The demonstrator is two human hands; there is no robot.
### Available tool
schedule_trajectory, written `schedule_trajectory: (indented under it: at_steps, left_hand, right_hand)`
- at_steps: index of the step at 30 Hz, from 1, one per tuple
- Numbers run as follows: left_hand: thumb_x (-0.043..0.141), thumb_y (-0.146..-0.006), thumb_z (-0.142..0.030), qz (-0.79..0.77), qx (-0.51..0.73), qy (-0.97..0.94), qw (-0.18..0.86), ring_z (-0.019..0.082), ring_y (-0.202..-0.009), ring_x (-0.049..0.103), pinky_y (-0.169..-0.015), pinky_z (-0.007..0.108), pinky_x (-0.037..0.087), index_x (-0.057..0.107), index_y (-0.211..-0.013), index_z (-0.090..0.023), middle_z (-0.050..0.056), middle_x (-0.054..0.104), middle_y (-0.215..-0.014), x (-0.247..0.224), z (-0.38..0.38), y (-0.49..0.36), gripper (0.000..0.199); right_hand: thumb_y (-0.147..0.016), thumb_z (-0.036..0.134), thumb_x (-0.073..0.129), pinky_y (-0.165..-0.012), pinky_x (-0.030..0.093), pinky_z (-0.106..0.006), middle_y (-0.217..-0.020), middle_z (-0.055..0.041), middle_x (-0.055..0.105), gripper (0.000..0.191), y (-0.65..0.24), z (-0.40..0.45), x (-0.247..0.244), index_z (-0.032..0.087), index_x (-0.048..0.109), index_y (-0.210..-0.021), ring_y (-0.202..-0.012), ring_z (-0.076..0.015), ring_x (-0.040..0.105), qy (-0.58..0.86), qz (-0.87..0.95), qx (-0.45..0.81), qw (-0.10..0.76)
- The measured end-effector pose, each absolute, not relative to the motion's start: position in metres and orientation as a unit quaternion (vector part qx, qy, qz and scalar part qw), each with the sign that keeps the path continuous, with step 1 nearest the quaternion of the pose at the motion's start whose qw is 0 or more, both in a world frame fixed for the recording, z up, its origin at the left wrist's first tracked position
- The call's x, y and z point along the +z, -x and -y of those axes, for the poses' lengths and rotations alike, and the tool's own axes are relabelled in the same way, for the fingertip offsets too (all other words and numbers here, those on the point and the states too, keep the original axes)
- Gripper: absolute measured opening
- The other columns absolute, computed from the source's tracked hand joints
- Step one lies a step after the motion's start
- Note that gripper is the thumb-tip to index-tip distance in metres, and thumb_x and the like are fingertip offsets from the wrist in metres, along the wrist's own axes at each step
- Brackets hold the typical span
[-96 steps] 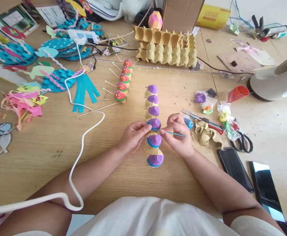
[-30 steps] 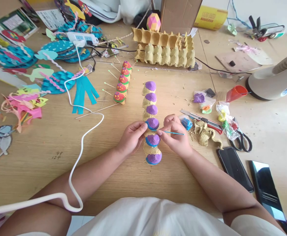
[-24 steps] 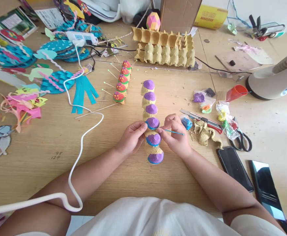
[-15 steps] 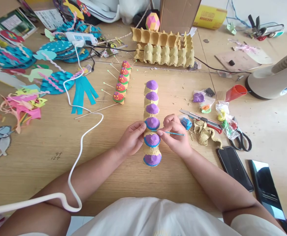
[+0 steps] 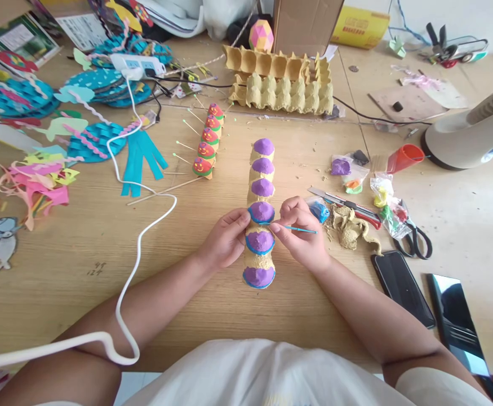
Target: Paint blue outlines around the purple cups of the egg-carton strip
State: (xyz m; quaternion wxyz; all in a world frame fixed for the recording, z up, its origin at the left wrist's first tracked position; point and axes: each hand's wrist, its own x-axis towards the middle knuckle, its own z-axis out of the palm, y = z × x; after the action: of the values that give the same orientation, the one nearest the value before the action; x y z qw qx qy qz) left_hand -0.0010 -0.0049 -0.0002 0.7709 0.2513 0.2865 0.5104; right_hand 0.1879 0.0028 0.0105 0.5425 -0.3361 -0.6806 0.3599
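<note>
A strip of egg carton [image 5: 260,260] points away from me, its row of bumps capped in purple clay. Blue clay edging runs along the near side of the three nearest caps. My left hand [image 5: 228,237] is closed on the strip's left side, thumb by the fourth cap from the far end. Pinched in my right hand [image 5: 301,234] is a thin blue clay strand [image 5: 300,229]; its inner end meets the lower edge of that same cap, and its other end sticks out to the right. The left fingertips are hidden behind the strip.
A finished-looking red and green carton caterpillar [image 5: 206,151] lies beyond my left hand. Egg cartons [image 5: 288,93] sit at the back. To the right are a utility knife [image 5: 343,204], scissors [image 5: 417,239], bagged clay [image 5: 320,210] and a phone [image 5: 400,287]. A white cable [image 5: 138,254] crosses the left.
The carton strip has tilted slightly, its near end shifting left and its far end right. Both hands keep nearly the same place and grip.
</note>
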Motion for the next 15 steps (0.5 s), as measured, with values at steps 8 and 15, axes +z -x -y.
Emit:
schedule_trajectory:
  at_steps: [8, 15]
  left_hand:
    - [0.09, -0.082, -0.036, -0.296, 0.511, -0.238, 0.771, 0.016, -0.075, 0.073, -0.072, 0.026, 0.059, 0.077, -0.081, -0.017, 0.005, 0.081, -0.087, -0.0045, 0.0048, 0.0012, 0.023]
    - [0.088, -0.084, -0.036, -0.305, 0.51, -0.242, 0.767, 0.016, -0.074, 0.073, -0.069, 0.026, 0.058, 0.078, -0.083, -0.017, 0.005, 0.08, -0.085, -0.0052, 0.0059, 0.0013, 0.022]
  right_hand:
    - [-0.092, 0.02, 0.076, -0.078, 0.048, -0.039, -0.087, -0.0011, 0.056, 0.015, -0.1859, -0.0005, 0.0124, 0.024, 0.066, -0.081, -0.082, -0.0176, 0.058, 0.376, 0.696, 0.271, 0.548]
    - [-0.092, 0.021, 0.075, -0.076, 0.048, -0.038, -0.086, -0.001, 0.056, 0.018, -0.1852, 0.0018, 0.0145, 0.024, 0.064, -0.078, -0.081, -0.0173, 0.057, 0.383, 0.698, 0.259, 0.546]
